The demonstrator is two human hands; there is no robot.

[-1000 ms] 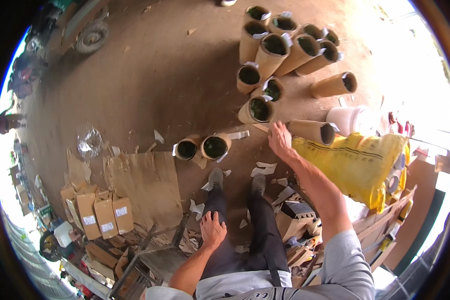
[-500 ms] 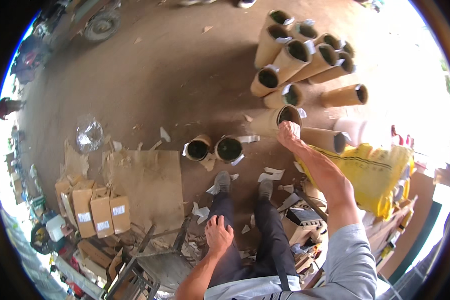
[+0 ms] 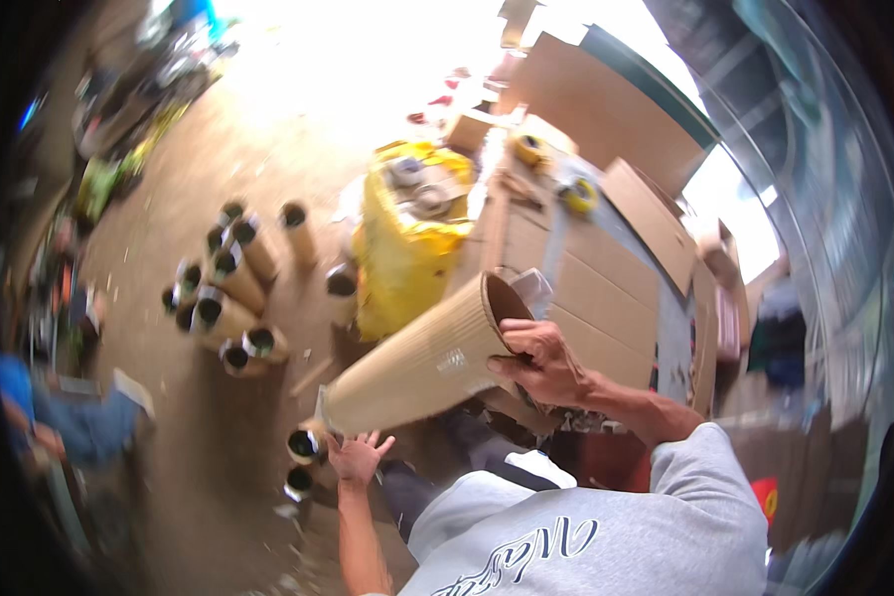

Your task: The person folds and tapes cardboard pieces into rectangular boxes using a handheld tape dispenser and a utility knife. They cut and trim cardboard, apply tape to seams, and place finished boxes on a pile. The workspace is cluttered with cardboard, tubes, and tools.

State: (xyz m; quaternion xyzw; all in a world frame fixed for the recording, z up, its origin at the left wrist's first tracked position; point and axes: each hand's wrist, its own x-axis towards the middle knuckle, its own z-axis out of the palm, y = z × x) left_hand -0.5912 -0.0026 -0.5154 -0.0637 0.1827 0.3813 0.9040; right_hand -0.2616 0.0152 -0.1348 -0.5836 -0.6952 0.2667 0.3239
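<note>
A dusty brown workshop floor [image 3: 139,253] spreads across the left half of the frame, under hard white light at the top. At the far left edge, partly blurred, is a person in blue [image 3: 94,422]. Left of centre stands a cluster of cardboard tubes [image 3: 240,283], mouths up; below it, two further tubes [image 3: 303,447] stand near the worker's left hand [image 3: 358,457]. That hand is spread wide, gripping nothing, at the low end of a large cardboard tube [image 3: 412,363]; whether the palm touches it cannot be told. The large tube lies aslant across the middle of the frame, below a yellow sack [image 3: 392,258], its open mouth toward the upper right. There the right hand [image 3: 544,363] clasps the rim, beside cardboard panels [image 3: 606,308] at right. The step in hand appears to be handling the tube at an angle; the next move would seem to call for a firm rim hold and left-hand support at the low end, clear of the tubes nearby.
</note>
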